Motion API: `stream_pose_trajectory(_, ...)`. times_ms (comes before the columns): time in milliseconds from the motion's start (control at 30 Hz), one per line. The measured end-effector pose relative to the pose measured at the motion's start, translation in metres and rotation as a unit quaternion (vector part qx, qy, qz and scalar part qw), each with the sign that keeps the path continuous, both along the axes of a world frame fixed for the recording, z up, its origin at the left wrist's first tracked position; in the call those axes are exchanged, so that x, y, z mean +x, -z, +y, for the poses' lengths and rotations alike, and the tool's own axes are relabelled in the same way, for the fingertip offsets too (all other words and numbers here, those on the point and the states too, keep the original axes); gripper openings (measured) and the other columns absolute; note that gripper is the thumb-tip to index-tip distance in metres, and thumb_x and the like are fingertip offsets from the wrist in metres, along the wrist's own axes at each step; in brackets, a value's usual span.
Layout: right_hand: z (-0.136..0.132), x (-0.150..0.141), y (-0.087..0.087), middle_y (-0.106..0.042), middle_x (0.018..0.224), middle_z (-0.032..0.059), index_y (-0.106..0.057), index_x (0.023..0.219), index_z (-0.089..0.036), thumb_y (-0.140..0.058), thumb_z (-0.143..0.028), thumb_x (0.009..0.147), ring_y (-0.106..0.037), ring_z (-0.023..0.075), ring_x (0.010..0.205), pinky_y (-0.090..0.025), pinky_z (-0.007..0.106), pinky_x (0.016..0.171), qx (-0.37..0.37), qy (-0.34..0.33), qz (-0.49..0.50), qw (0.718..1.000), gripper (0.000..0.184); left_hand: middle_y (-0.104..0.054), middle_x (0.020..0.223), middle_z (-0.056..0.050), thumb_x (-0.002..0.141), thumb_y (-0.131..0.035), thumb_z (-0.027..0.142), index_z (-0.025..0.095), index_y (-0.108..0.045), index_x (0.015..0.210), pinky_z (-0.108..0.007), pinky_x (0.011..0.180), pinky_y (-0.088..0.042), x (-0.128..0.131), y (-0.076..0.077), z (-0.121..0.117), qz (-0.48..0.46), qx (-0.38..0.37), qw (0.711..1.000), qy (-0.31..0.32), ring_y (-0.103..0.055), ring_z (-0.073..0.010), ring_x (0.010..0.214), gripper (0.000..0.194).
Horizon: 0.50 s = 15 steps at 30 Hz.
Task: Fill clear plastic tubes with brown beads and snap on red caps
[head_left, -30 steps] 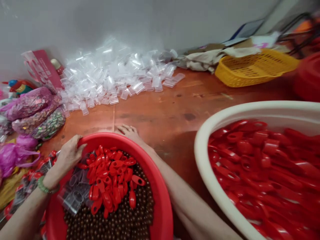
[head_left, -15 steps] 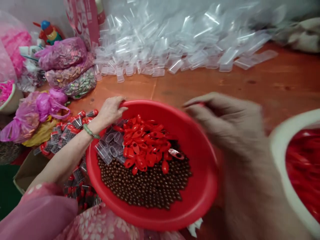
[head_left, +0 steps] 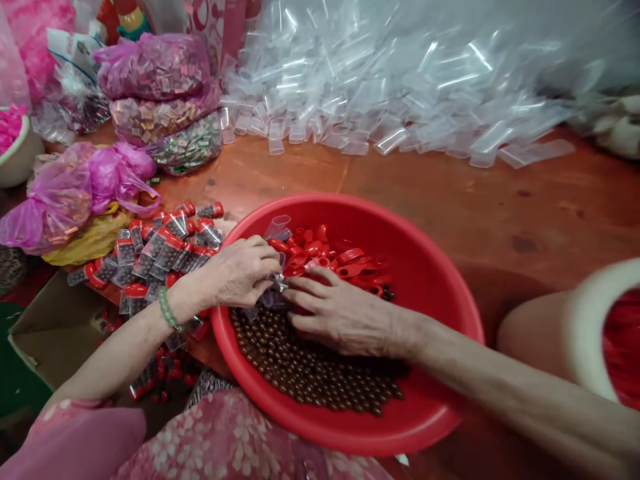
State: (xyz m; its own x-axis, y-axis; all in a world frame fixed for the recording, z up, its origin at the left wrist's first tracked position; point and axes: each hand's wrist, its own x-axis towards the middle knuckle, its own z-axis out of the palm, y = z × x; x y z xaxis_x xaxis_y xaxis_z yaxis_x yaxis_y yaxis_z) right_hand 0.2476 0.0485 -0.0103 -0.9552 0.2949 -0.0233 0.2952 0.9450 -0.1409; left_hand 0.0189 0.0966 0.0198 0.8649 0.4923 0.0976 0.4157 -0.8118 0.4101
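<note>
A red plastic basin (head_left: 430, 267) holds small brown balls (head_left: 300, 370), with a heap of glossy red caps (head_left: 350, 260) toward its back. My left hand (head_left: 240, 270), wearing a green bead bracelet (head_left: 169, 310), is inside the basin's left side. Its fingers curl down among clear plastic cases (head_left: 280, 227), and what they hold is hidden. Over the balls and against the caps lies my right hand (head_left: 345, 313), its fingers spread and pointing left. The fingertips of both hands nearly meet near a clear case.
Filled red-capped cases (head_left: 165, 250) pile up left of the basin, above a cardboard box (head_left: 55, 333). Clear cases (head_left: 380, 100) heap along the wall. Pink bags (head_left: 155, 73) stand at the back left. A cream tub (head_left: 585, 327) of red pieces is at right.
My left hand has left the basin's rim and gone inside. My right hand came from beyond the basin, past its right side, into it. The view has shifted left and down.
</note>
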Motion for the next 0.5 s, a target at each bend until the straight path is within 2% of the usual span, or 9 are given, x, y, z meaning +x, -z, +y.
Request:
stream_pose_trajectory(200,0.035,0.041,0.006,-0.064,0.117,0.0123,-0.066,0.099,-0.022,-0.048,-0.027,0.091,-0.052,0.0305,0.112,-0.033,0.054,0.096,0.081,0.037,-0.004,0.996,0.021,-0.068,0.106,-0.007,0.084,-0.051,0.013,0.016,-0.068,0.093,-0.036,0.094,-0.044,-0.001,-0.001,0.000,0.068,0.006,0.997,0.040,-0.055,-0.0227,0.101,0.020)
stream_pose_trajectory(333,0.045,0.045,0.009,-0.067,0.111,0.0089,-0.067,0.096,-0.023,-0.052,-0.026,0.086,-0.050,0.0293,0.113,-0.031,0.052,0.098,0.102,0.053,0.003,0.993,0.018,-0.069,0.103,-0.005,0.080,-0.052,0.009,0.017,-0.067,0.091,-0.034,0.089,-0.045,0.000,-0.005,-0.003,0.109,-0.006,0.993,0.042,-0.056,-0.0217,0.095,0.020)
stream_pose_trajectory(500,0.044,0.040,0.013,-0.069,0.108,0.0069,-0.066,0.092,-0.021,-0.054,-0.022,0.084,-0.055,0.0249,0.099,-0.026,0.051,0.102,0.090,0.079,0.015,0.993,0.014,-0.070,0.092,-0.005,0.088,-0.048,0.014,0.017,-0.068,0.088,-0.033,0.090,-0.043,0.002,-0.006,-0.009,0.140,-0.037,0.989,0.031,-0.057,-0.0210,0.096,0.020)
